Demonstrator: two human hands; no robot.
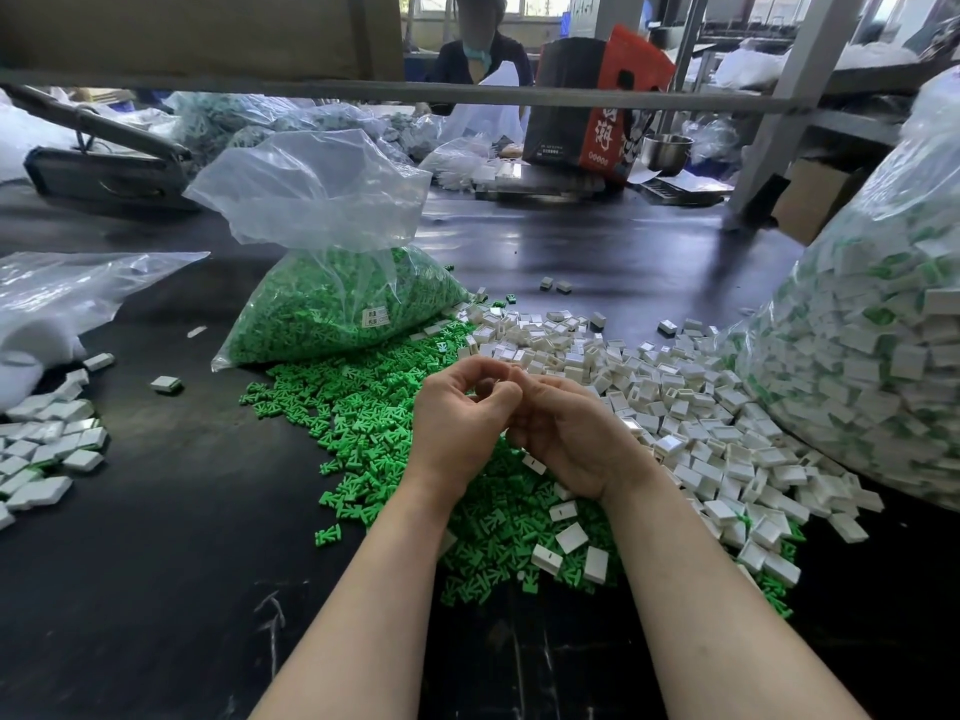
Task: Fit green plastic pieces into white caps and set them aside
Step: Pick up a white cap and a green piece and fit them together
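My left hand (457, 423) and my right hand (566, 439) meet above the middle of the table, with their curled fingertips pressed together. Between them they pinch a small pale part, seemingly a white cap (492, 385), which the fingers mostly hide. Whether a green piece sits in it cannot be seen. Loose green plastic pieces (363, 407) lie heaped under and left of my hands. Loose white caps (675, 407) spread out to the right. A small group of white fitted caps (47, 449) lies at the left edge.
An open clear bag of green pieces (332, 304) stands behind the heap. A big clear bag of white and green parts (872, 356) fills the right side. Another plastic bag (47, 298) lies far left. A metal shelf rail (467, 93) crosses overhead, and a person sits beyond it.
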